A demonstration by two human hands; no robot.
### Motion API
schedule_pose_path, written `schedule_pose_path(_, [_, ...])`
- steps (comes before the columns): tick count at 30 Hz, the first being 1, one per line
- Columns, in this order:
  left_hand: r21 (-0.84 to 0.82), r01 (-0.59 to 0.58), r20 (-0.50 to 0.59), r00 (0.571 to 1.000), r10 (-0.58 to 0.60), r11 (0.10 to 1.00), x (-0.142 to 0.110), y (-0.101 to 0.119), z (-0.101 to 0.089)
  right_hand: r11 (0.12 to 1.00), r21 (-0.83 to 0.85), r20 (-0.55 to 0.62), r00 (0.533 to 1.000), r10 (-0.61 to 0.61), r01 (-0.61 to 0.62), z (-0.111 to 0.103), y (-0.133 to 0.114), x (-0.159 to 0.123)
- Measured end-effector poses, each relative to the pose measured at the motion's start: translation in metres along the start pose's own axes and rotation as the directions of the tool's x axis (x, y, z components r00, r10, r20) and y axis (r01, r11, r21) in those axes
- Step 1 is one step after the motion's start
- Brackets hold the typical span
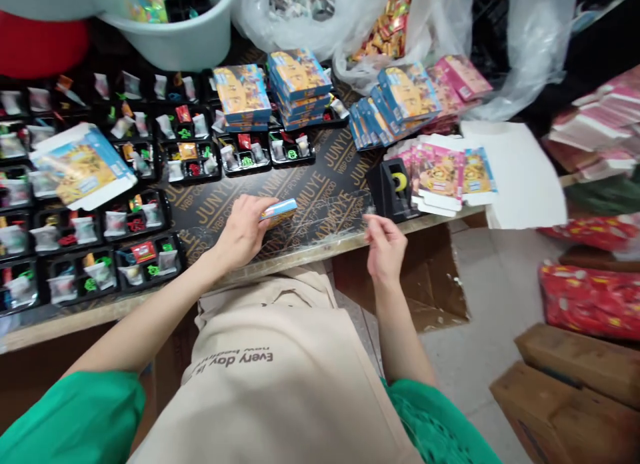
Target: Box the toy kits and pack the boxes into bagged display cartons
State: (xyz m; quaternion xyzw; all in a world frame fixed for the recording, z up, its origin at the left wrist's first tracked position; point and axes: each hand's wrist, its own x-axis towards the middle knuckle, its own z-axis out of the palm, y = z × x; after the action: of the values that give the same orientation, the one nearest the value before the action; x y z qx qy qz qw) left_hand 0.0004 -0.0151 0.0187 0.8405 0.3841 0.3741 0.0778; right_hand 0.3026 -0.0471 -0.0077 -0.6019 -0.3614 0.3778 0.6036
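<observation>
My left hand grips a small blue and yellow printed cardboard box above the dark tabletop, its narrow side turned up. Near the table's front edge, my right hand is closed in a pinch, with what looks like a short piece of clear tape at the fingertips. Just beyond it stands a black tape dispenser with a yellow core. Pink flattened boxes lie right of the dispenser. Finished-looking blue boxes are stacked behind my left hand.
Several black trays of small wrapped items cover the left side. A flat printed carton lies over some. At the back are a pale bucket and plastic bags. Brown cartons stand on the floor at right.
</observation>
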Motion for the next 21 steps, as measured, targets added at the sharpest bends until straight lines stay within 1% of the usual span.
schedule_pose_path(1, [-0.015, -0.009, -0.005, 1.000, 0.009, 1.000, 0.000, -0.001, 0.000, 0.994, 0.051, 0.198, 0.976, 0.087, -0.099, 0.019, -0.011, -0.012])
schedule_pose_path(2, [-0.029, -0.023, -0.010, 1.000, 0.023, 0.999, -0.001, -0.002, -0.001, 0.978, 0.086, 0.363, 0.920, 0.148, -0.191, 0.038, -0.021, -0.022])
schedule_pose_path(3, [-0.041, -0.037, -0.013, 0.999, 0.036, 0.999, -0.002, -0.003, -0.001, 0.955, 0.110, 0.496, 0.848, 0.187, -0.275, 0.055, -0.029, -0.029])
schedule_pose_path(4, [-0.050, -0.049, -0.014, 0.999, 0.048, 0.998, -0.002, -0.004, 0.000, 0.930, 0.128, 0.593, 0.778, 0.207, -0.345, 0.070, -0.035, -0.035])
schedule_pose_path(5, [-0.057, -0.058, -0.017, 0.998, 0.058, 0.997, -0.003, -0.005, 0.000, 0.904, 0.145, 0.660, 0.720, 0.215, -0.402, 0.082, -0.038, -0.039])
schedule_pose_path(6, [-0.062, -0.067, -0.020, 0.998, 0.066, 0.996, -0.003, -0.006, 0.000, 0.879, 0.157, 0.706, 0.674, 0.219, -0.450, 0.092, -0.040, -0.040])
schedule_pose_path(7, [-0.064, -0.073, -0.025, 0.997, 0.072, 0.995, -0.003, -0.006, 0.000, 0.855, 0.165, 0.736, 0.639, 0.224, -0.491, 0.099, -0.040, -0.040])
schedule_pose_path(9, [-0.060, -0.084, -0.019, 0.996, 0.083, 0.995, -0.003, -0.007, -0.001, 0.814, 0.172, 0.765, 0.596, 0.244, -0.555, 0.108, -0.038, -0.038])
schedule_pose_path(12, [-0.015, -0.085, 0.025, 0.996, 0.086, 0.996, -0.001, -0.006, -0.003, 0.776, 0.162, 0.780, 0.561, 0.277, -0.609, 0.112, -0.034, -0.034])
schedule_pose_path(13, [-0.004, -0.078, 0.028, 0.997, 0.078, 0.997, 0.000, -0.005, -0.002, 0.777, 0.153, 0.781, 0.557, 0.285, -0.611, 0.112, -0.032, -0.034])
schedule_pose_path(14, [0.001, -0.064, 0.019, 0.998, 0.064, 0.998, 0.001, -0.005, -0.001, 0.789, 0.140, 0.775, 0.562, 0.289, -0.598, 0.112, -0.031, -0.034])
schedule_pose_path(15, [0.001, -0.045, -0.007, 0.999, 0.045, 0.999, 0.002, -0.005, 0.001, 0.819, 0.124, 0.756, 0.588, 0.288, -0.560, 0.112, -0.030, -0.034])
schedule_pose_path(16, [0.000, -0.025, -0.047, 0.999, 0.025, 1.000, 0.004, -0.006, 0.004, 0.865, 0.094, 0.730, 0.625, 0.277, -0.493, 0.112, -0.029, -0.034])
schedule_pose_path(17, [0.002, -0.004, -0.092, 0.996, 0.004, 1.000, 0.005, -0.006, 0.007, 0.914, 0.045, 0.702, 0.664, 0.259, -0.404, 0.112, -0.027, -0.034])
schedule_pose_path(18, [0.008, 0.015, -0.133, 0.991, -0.014, 1.000, 0.007, -0.006, 0.010, 0.951, -0.023, 0.681, 0.692, 0.241, -0.309, 0.111, -0.024, -0.033])
schedule_pose_path(19, [0.018, 0.028, -0.163, 0.986, -0.025, 0.999, 0.007, -0.006, 0.013, 0.968, -0.096, 0.670, 0.704, 0.236, -0.233, 0.110, -0.021, -0.033])
schedule_pose_path(20, [0.032, 0.033, -0.180, 0.983, -0.027, 0.999, 0.008, -0.006, 0.014, 0.966, -0.160, 0.665, 0.701, 0.256, -0.201, 0.109, -0.018, -0.032])
schedule_pose_path(21, [0.045, 0.027, -0.182, 0.983, -0.018, 0.999, 0.007, -0.004, 0.015, 0.951, -0.207, 0.669, 0.676, 0.309, -0.229, 0.108, -0.014, -0.031])
